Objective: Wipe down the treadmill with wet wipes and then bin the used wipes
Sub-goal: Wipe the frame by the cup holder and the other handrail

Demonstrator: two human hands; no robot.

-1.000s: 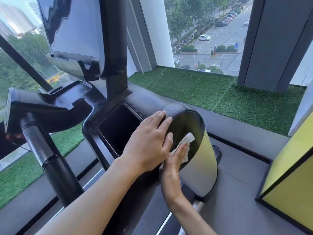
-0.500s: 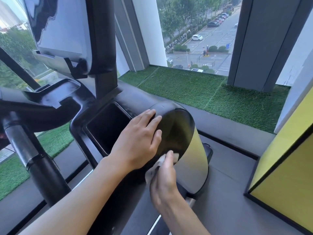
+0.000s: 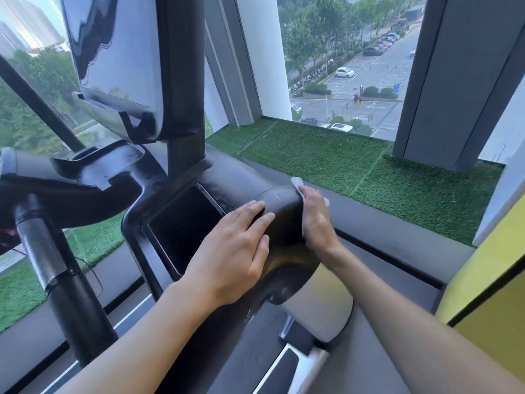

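Wipe [image 3: 297,182]: white, flattened against the right side of the treadmill [image 3: 285,221] arm's rounded end. Right hand [image 3: 315,220]: fingers straight, pressing the wipe there. Left hand [image 3: 235,251]: fingers flat, slightly spread, on the arm's top beside a recess [image 3: 181,226]. Turf ledge [image 3: 369,166] beyond.

I'm in a gym, upstairs. A treadmill [image 3: 199,194] faces windows [image 3: 355,66] over a street [image 3: 369,89].

The left hand [image 3: 233,251] lies flat, fingers straight, on the treadmill's black console arm [image 3: 279,220] beside a square cup holder [image 3: 181,226]. The right hand [image 3: 316,220] presses a white wet wipe [image 3: 297,182] against the arm's rounded end.
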